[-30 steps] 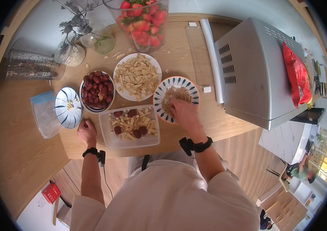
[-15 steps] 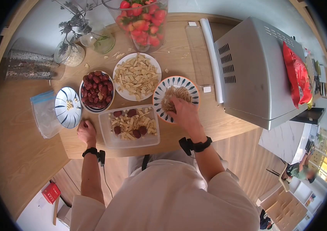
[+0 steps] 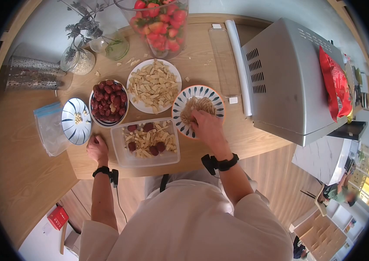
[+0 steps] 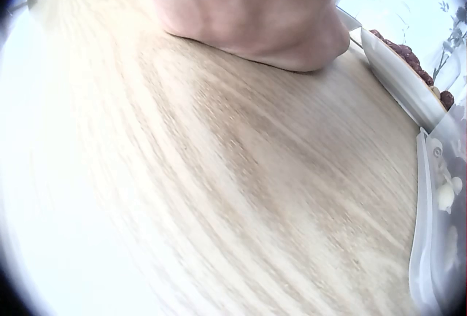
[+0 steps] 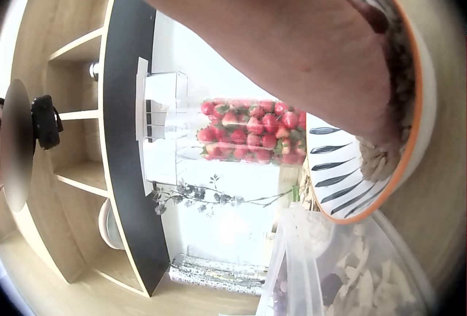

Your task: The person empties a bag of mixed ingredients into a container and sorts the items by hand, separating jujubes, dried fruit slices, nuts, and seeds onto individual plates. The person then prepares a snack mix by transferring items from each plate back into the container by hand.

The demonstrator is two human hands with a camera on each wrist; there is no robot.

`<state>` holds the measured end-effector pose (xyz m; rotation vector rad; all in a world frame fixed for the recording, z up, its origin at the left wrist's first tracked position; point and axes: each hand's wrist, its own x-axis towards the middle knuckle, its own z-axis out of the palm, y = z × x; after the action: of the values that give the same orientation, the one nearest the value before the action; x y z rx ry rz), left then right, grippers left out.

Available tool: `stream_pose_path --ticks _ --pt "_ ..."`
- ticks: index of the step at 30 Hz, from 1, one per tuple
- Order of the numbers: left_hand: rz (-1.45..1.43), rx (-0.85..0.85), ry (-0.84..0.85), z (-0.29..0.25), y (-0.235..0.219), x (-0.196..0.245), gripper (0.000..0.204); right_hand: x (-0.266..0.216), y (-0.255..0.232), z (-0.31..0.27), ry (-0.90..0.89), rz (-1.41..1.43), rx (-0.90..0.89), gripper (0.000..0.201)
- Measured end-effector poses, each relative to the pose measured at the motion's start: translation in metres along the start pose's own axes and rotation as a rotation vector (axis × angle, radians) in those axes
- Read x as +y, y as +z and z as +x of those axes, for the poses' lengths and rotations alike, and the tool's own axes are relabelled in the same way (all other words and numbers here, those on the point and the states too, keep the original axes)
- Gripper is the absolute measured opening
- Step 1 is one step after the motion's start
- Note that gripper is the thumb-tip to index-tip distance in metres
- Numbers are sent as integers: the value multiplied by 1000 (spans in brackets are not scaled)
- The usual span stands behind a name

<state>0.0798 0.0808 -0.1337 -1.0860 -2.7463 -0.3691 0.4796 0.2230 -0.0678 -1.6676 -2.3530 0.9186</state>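
My right hand (image 3: pixel 209 129) reaches down into a heap of tan dried slices (image 3: pixel 202 105) on an orange-rimmed plate (image 3: pixel 178 101) with dark leaf-shaped marks. Its fingers are bent into the heap, and in the right wrist view the fingertips are hidden among the slices (image 5: pixel 376 161). Left of that plate stands a clear plastic box (image 3: pixel 126 164) holding pale strips, small whitish pieces and several red dates. My left hand (image 3: pixel 97 150) rests on the table left of the box, fingers loosely curled with nothing in them. Close above it lies a small blue-striped dish (image 3: pixel 76 135) with a few pale beads.
Behind the box stand a bowl of red dates (image 3: pixel 108 102) and a white plate (image 3: pixel 134 103) of pale dried slices. A tall clear container of strawberries (image 3: pixel 162 32) is at the back. A zip bag (image 3: pixel 49 135) lies left; a silver oven (image 3: pixel 280 87) stands right.
My right hand stays over the orange-rimmed plate; its fingers shift slightly and work in the heap of slices. The left hand has not moved.
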Motion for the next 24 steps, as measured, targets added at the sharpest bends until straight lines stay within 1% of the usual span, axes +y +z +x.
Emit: stream_pose_path --ticks 2,4,8,10,11,13,14,16,17,19,24 --pt "2 2 1 0 1 -1 30 0 0 0 -9 4 15 17" --pt "4 4 2 0 1 -1 30 0 -1 0 -22 -39 -14 18" --pt "7 8 1 0 0 0 30 0 -1 0 -15 -38 -24 20" --pt "0 11 4 0 0 0 30 -2 -1 -1 -27 -29 36 24" --pt "5 4 5 0 -1 0 31 -2 -2 -1 -26 -29 36 24" --pt "11 -2 7 0 -1 0 31 -3 -2 -1 -6 -4 3 36" --pt "5 5 4 0 -1 1 31 -3 -2 -1 -6 -4 3 36" --pt "-1 11 1 0 0 1 31 -5 -4 0 14 18 -3 49" --pt "-2 22 7 0 0 1 31 -7 -6 0 14 18 -3 49" --pt "-3 33 12 0 0 1 31 -10 -11 0 74 -1 -41 57" --pt "5 44 10 -1 1 1 32 -4 -4 -2 58 -33 -28 57"
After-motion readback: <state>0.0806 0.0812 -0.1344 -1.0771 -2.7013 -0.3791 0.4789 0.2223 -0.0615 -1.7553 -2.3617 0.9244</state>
